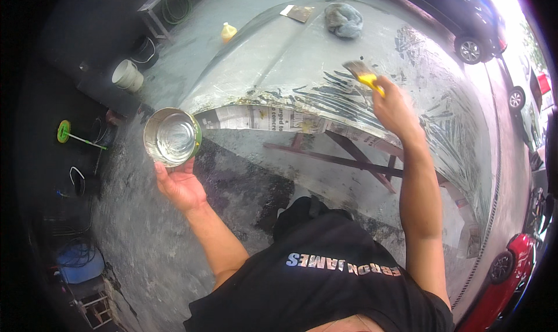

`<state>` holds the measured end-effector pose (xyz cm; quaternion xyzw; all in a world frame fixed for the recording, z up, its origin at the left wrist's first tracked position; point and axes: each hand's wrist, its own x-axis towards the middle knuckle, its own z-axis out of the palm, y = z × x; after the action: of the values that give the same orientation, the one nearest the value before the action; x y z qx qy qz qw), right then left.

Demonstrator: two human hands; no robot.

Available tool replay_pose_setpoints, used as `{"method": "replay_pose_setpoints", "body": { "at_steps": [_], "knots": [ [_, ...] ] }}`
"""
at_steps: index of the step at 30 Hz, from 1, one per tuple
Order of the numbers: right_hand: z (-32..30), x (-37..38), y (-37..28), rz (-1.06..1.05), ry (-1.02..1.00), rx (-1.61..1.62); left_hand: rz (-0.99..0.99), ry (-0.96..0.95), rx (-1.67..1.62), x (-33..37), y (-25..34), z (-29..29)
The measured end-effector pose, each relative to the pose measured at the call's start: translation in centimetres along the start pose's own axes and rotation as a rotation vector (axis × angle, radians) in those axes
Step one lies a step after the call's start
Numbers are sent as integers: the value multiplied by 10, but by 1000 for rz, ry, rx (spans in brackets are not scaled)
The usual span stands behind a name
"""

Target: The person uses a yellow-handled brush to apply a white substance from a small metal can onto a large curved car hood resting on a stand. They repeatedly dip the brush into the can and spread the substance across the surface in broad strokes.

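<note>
My left hand [182, 186] is closed around the lower side of an open tin can [171, 136], which is tilted so that its shiny inside shows. A pale residue coats part of its inner wall. In my right hand [396, 110] is a paintbrush [365, 79] with a yellow handle, its dark bristles just over a large grey curved panel [279, 59]. Dark wet streaks spread across the panel around the brush. Newspaper [256, 117] lines the panel's near edge.
On the panel lie a grey wad of material [343, 21] and a small flat sheet [297, 13]. Dark trestle legs [343, 160] stand beneath it. A yellowish jug [228, 32] and a white bucket [127, 76] are on the floor to the left. Parked cars, one red [505, 274], line the right.
</note>
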<state>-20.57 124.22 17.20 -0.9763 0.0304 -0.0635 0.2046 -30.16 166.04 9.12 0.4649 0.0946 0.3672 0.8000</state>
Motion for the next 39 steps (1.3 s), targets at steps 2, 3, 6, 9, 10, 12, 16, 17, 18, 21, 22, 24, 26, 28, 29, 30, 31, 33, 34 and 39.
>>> {"method": "replay_pose_setpoints", "body": {
  "at_steps": [2, 3, 6, 9, 10, 12, 16, 17, 18, 21, 22, 24, 26, 28, 29, 30, 31, 33, 34, 39],
  "knots": [
    [15, 18, -3, -45, 39, -10, -7, -31, 1, -2, -4, 12],
    [20, 22, -6, -42, -9, -72, -6, -38, 14, -5, -5, 16],
    [27, 29, -10, -14, -134, -271, -33, -78, 30, -5, -5, 10],
    [-3, 41, -26, -5, -147, -256, -38, -50, 70, -11, -2, -7],
    [-13, 51, -29, 0, -194, -249, -35, -48, 74, -11, -2, -7],
    [-7, 55, -27, -23, -130, -214, -41, -30, 84, -14, 1, -8],
    [7, 61, -23, -78, -211, -371, -34, -10, 75, -15, -1, -13],
    [3, 64, -19, -63, -231, -384, -19, -5, 70, -13, -1, -14],
    [-3, 65, -23, -86, -212, -353, -5, 1, 68, -12, -1, -15],
    [-12, 66, -33, -118, -206, -334, 2, 35, 79, -13, -2, -17],
    [-12, 60, -37, -106, -237, -375, -2, 47, 82, -13, -2, -16],
    [-12, 58, -37, -132, -254, -445, 3, 38, 80, -15, -1, -10],
    [-25, 62, -38, -148, -238, -391, 4, 30, 77, -16, -2, -11],
    [-28, 61, -36, -161, -143, -323, -2, 14, 78, -14, -3, -15],
    [-25, 62, -35, -164, -132, -323, -2, 18, 84, -15, -4, -15],
    [-24, 66, -34, -165, -117, -322, -1, 19, 88, -15, -4, -15],
    [-21, 67, -33, -167, -103, -322, 0, 21, 92, -15, -4, -14],
    [-4, 66, -17, -268, -81, -310, -8, -2, 87, -14, -6, -15],
    [5, 65, -8, -321, -72, -303, -11, -10, 86, -13, -6, -16],
    [-1, 54, -5, -355, -194, -380, 3, 23, 73, -11, -8, -22]
  ]
}}
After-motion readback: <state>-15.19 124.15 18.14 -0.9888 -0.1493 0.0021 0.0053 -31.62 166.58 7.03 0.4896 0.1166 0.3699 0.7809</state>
